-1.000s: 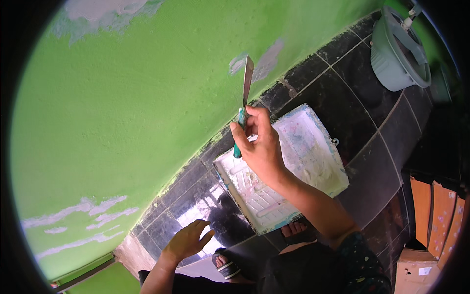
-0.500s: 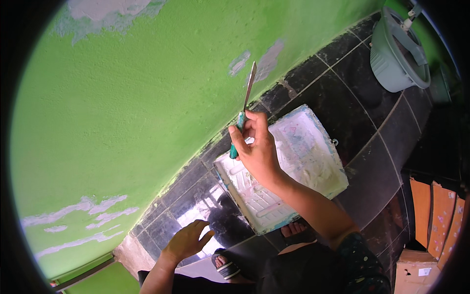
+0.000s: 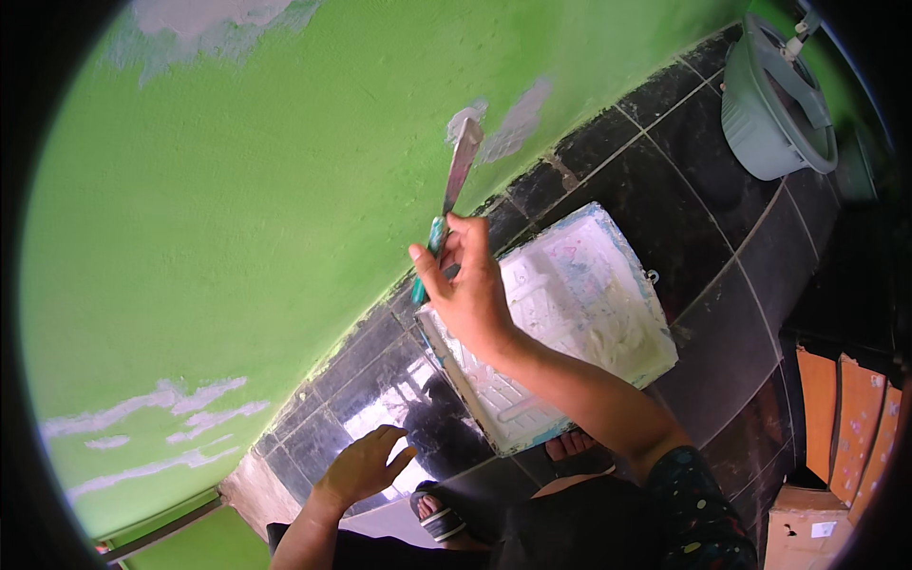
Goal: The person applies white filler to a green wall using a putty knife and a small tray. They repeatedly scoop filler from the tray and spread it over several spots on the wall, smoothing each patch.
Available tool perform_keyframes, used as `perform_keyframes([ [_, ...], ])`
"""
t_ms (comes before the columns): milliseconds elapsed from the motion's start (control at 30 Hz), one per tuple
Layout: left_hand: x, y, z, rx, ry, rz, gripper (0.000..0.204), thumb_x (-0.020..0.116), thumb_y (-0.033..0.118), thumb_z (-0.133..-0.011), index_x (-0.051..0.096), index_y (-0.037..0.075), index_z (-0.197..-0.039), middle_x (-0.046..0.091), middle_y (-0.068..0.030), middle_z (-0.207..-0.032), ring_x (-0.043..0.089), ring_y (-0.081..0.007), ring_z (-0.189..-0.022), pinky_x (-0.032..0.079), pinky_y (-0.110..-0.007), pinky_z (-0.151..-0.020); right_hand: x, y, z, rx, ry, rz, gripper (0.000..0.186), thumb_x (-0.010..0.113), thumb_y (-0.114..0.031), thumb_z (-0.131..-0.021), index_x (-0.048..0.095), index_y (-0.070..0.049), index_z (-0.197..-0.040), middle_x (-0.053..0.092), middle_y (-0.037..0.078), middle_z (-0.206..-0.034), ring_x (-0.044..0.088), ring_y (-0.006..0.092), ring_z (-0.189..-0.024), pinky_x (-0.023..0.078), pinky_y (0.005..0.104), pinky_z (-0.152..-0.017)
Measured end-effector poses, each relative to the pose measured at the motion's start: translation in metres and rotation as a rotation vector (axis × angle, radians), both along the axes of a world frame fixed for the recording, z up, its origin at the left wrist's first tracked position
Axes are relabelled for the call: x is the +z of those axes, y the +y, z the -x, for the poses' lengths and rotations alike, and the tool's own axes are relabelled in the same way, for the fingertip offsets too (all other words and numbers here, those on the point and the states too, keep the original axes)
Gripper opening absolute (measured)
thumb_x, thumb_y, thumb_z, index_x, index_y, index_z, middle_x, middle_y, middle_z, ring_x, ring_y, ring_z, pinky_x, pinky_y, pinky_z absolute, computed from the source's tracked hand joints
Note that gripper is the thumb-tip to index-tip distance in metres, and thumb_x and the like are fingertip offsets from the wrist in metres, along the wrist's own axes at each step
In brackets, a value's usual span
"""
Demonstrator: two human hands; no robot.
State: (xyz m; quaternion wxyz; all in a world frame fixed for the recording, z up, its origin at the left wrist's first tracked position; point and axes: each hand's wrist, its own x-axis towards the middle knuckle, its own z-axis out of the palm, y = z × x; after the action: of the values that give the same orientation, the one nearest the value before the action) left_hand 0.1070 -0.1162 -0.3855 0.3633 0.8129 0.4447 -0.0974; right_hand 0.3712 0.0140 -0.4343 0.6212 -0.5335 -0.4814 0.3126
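Note:
My right hand [image 3: 465, 285] grips the green handle of a putty knife [image 3: 460, 169], its blade pointing up with pale filler near the tip. The blade overlaps a grey-white patch [image 3: 471, 116] on the green wall [image 3: 256, 218]; whether it touches the wall I cannot tell. Below my right forearm a paint tray [image 3: 584, 285] lies on the floor, with white filler smeared inside it and paint stains on its rim. My left hand [image 3: 366, 467] hangs over the floor at the lower left, fingers apart, holding nothing.
Dark tiles [image 3: 698, 199] cover the floor along the wall. A grey plastic tub [image 3: 760, 123] stands at the upper right. Orange boards [image 3: 841, 427] and a cardboard box [image 3: 807, 532] sit at the lower right. More filler patches [image 3: 157, 404] mark the wall's lower left.
My right hand has shifted left with the putty knife, and the blade has turned from nearly edge-on to show its flat side. My left hand stays in place.

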Motion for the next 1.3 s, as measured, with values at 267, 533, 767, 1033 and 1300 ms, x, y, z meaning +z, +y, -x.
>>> perform_keyframes([
  [267,0.001,0.002,-0.001,0.021,0.042,0.074,0.041,0.064,0.036,-0.104,0.066,0.002,-0.127,0.07,-0.0183,-0.122,0.069,-0.0374,-0.109,0.057,-0.044,-0.093,0.003,-0.018,-0.006,0.079,-0.101,0.058,0.041,0.075,-0.016,-0.098,0.05,0.002,-0.125,0.058,0.013,-0.08,0.063,0.025,-0.071,0.052,0.0401,-0.065],
  [533,-0.002,0.0,0.002,0.009,0.003,-0.008,0.036,0.066,0.033,-0.103,0.066,0.002,-0.122,0.071,-0.0184,-0.115,0.071,-0.0385,-0.102,0.059,-0.045,-0.087,0.025,-0.008,-0.045,-0.029,-0.006,0.031,0.038,0.075,-0.012,-0.097,0.053,0.0,-0.126,0.06,0.01,-0.079,0.062,0.0211,-0.067,0.052,0.0366,-0.062],
  [767,-0.001,0.003,-0.001,0.011,-0.017,-0.001,0.036,0.066,0.033,-0.103,0.066,0.003,-0.122,0.071,-0.018,-0.116,0.071,-0.0381,-0.103,0.059,-0.045,-0.087,0.026,-0.033,-0.043,0.075,-0.147,0.078,0.036,0.075,-0.009,-0.094,0.057,0.0,-0.125,0.059,0.009,-0.079,0.06,0.0182,-0.066,0.051,0.035,-0.062],
  [1033,0.002,0.001,0.0,0.015,-0.006,0.011,0.037,0.066,0.033,-0.103,0.066,0.002,-0.122,0.071,-0.0186,-0.117,0.071,-0.0386,-0.103,0.059,-0.045,-0.088,0.022,-0.017,-0.061,-0.013,-0.155,0.038,0.039,0.076,-0.008,-0.094,0.058,0.0,-0.127,0.06,0.008,-0.079,0.06,0.0177,-0.067,0.051,0.0341,-0.063],
  [1300,0.005,0.002,-0.002,0.015,-0.01,-0.004,0.037,0.067,0.032,-0.103,0.066,0.002,-0.122,0.071,-0.0192,-0.116,0.071,-0.0388,-0.104,0.059,-0.045,-0.088,0.007,-0.03,-0.051,-0.023,-0.066,0.037,0.038,0.075,-0.011,-0.095,0.057,-0.001,-0.127,0.062,0.008,-0.079,0.064,0.0181,-0.069,0.053,0.0344,-0.065],
])
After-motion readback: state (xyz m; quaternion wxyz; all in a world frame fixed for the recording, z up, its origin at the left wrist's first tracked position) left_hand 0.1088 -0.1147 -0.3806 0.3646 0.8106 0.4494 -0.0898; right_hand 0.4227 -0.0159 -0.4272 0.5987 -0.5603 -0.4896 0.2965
